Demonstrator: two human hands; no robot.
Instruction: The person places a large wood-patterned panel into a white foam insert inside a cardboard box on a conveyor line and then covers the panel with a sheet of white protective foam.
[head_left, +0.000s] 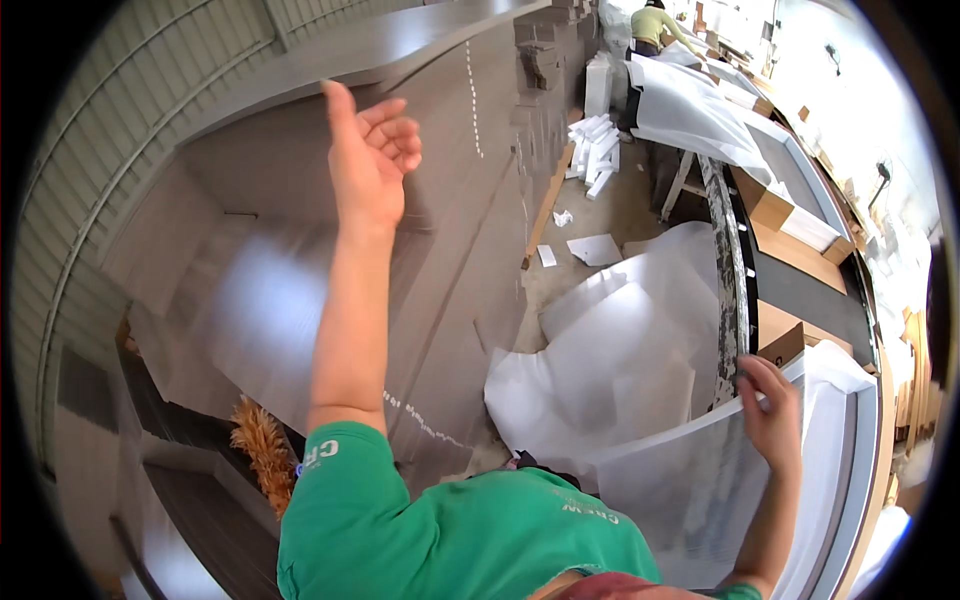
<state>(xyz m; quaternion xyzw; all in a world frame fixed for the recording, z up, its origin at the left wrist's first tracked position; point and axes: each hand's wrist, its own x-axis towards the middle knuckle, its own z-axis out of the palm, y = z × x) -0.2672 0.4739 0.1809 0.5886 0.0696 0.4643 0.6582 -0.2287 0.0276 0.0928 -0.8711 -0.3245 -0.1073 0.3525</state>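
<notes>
My left hand [375, 165] is raised in front of a tall stack of grey-brown panels [450, 230] that looks wrapped in clear film. Its thumb points up, the fingers are loosely bent, and nothing lies in the palm. Low on the right, my right hand [772, 415] has its thumb and fingers bent together at the edge of a light grey frame [665, 437]. Whatever may be between those fingertips is too small to make out. White foam sheeting [835, 372] lies over the frame to the right of that hand.
White translucent sheeting [610, 340] spreads over the floor ahead. Beyond it lies a pile of white strips [597, 150]. A long worn workbench edge [728, 280] runs along the right, with cardboard pieces [800, 245]. Orange-brown feathery bristles [263, 450] stick up at left. A person [655, 25] stands far off.
</notes>
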